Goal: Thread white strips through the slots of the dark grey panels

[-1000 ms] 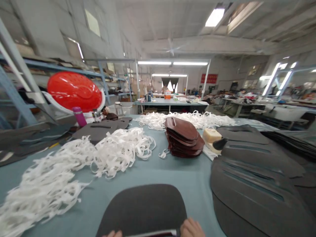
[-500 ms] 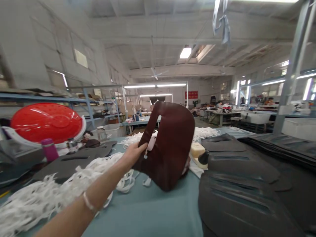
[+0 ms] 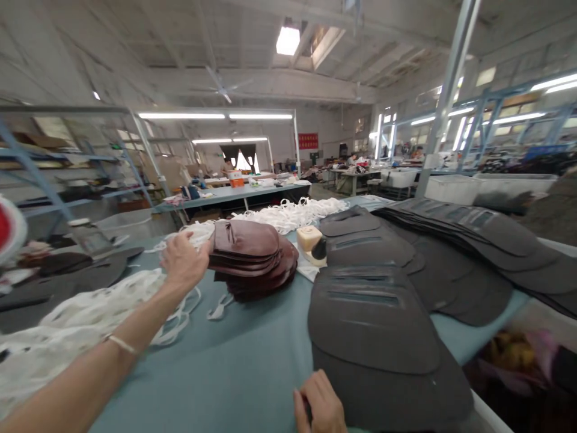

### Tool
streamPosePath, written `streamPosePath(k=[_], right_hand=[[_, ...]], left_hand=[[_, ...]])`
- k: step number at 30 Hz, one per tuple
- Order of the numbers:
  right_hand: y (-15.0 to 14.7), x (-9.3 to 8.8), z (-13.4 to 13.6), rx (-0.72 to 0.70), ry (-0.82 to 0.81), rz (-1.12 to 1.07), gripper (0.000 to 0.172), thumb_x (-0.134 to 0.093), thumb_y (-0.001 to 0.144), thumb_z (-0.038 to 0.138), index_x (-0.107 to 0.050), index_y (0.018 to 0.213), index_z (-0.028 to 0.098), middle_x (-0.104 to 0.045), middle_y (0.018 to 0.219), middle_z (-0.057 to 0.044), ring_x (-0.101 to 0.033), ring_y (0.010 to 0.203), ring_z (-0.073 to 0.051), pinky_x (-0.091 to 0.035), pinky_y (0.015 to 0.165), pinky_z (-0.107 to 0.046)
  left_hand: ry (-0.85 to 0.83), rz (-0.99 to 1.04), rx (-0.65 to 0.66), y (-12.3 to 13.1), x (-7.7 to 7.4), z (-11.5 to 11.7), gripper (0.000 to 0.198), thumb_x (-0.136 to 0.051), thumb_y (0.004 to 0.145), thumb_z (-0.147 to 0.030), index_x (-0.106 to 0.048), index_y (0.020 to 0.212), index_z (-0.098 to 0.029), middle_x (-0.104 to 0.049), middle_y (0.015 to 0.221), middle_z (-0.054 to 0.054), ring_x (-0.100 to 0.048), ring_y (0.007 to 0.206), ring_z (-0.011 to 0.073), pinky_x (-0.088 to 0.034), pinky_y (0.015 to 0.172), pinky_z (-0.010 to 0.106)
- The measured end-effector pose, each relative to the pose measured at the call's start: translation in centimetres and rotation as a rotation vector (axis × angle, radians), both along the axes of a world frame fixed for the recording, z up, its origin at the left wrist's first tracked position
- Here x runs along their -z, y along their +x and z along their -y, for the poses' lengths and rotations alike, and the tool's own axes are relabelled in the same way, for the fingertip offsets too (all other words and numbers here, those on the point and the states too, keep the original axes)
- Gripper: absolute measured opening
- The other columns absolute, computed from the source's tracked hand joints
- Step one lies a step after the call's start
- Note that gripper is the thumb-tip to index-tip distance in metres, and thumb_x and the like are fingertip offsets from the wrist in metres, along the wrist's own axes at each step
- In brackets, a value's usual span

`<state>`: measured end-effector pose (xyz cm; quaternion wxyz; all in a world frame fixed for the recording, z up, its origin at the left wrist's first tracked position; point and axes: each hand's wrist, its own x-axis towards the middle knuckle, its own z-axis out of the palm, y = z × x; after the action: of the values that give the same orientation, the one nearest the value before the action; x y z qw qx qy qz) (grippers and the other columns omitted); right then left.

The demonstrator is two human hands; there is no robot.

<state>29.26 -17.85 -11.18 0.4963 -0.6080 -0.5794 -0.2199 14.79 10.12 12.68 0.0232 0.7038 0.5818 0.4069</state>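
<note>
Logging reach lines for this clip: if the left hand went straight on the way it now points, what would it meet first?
The stack of brown leather pieces. The left hand points at its near edge, with the fingertips at or almost on the top piece. Whether they touch is unclear.

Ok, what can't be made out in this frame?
Head view only.
right hand: cut by the bottom edge; grip on the dark panel unclear.
left hand: fingertips hidden against the brown stack; grip unclear.
red wall sign: too small to read.
</note>
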Motion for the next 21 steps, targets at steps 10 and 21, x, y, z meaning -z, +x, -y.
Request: streamPosePath(k=[10, 21], right_hand=[[7.0, -3.6, 2.0, 0.437, -0.492, 0.186, 0.040, -0.065, 0.077, 0.022, -0.056, 0.115, 0.015, -0.058, 0.115, -0.019, -0.053, 0.107, -0.036, -0.044, 0.085, -0.050], [13.2, -3.3, 1.5, 0.143, -0.347, 0.118, 0.027, -0.038, 0.096, 0.022, -0.062, 0.105, 0.015, -0.068, 0.086, -0.008, -0.062, 0.081, -0.020, -0.048, 0.076, -0.032]], left_hand=[[-0.009, -0.061, 0.356, -3.4, 11.1, 6.0, 0.025, -0.046, 0.084, -0.035, -0.056, 0.100, -0.020, -0.058, 0.102, 0.008, -0.056, 0.099, 0.0263, -0.045, 0.089, 0.040], [-0.274, -0.115, 1.036, 9.2, 16.9, 17.8, 0.020, -0.045, 0.084, -0.016, -0.060, 0.096, -0.023, -0.062, 0.103, 0.004, -0.055, 0.101, 0.0193, -0.042, 0.090, 0.033]])
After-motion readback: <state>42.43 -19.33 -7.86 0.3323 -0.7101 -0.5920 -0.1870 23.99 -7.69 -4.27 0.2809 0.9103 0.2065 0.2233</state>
